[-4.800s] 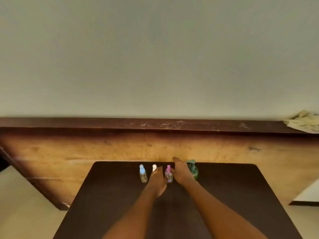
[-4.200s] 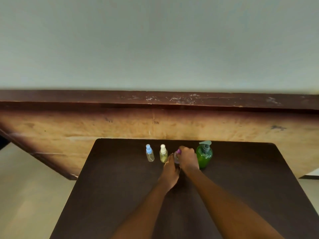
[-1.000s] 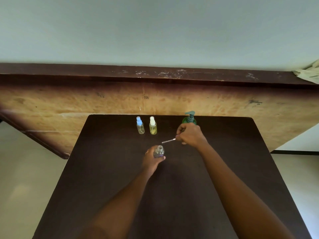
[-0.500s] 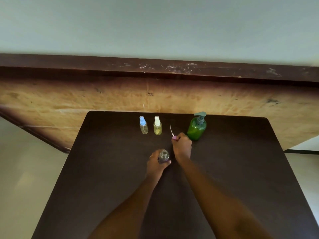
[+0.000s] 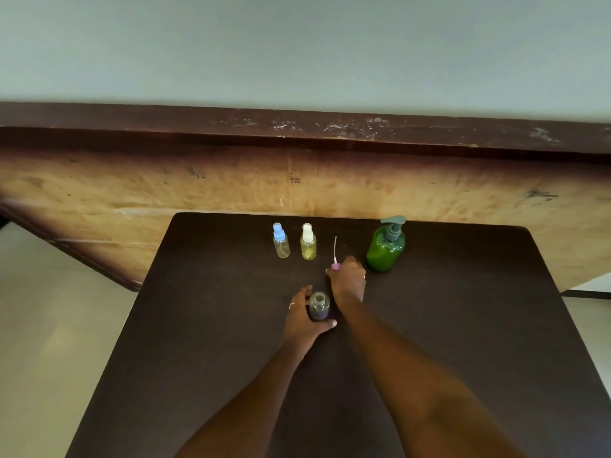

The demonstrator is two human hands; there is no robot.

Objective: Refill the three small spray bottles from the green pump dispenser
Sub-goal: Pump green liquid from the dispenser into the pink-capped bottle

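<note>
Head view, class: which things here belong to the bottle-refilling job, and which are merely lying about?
Job: green pump dispenser; blue-capped bottle; white-capped bottle; uncapped bottle in the left hand; pink spray top in the right hand.
Not in use: wooden panel behind the table; dark ledge above it.

Right hand (image 5: 347, 279) covers pink sprayer head (image 5: 336, 266) (mostly).

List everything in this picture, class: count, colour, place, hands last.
table: one, dark brown, under everything
blue-capped spray bottle: one, clear, far side, leftmost
white-capped spray bottle: one, yellowish, beside it
green pump dispenser: one, green, far side, rightmost
open bottle: one, purplish, mid-table
spray head: one, pink, white tube, left of dispenser
wooden panel: one, tan, behind table
left hand: one, grips open bottle
right hand: one, holds spray head
</note>
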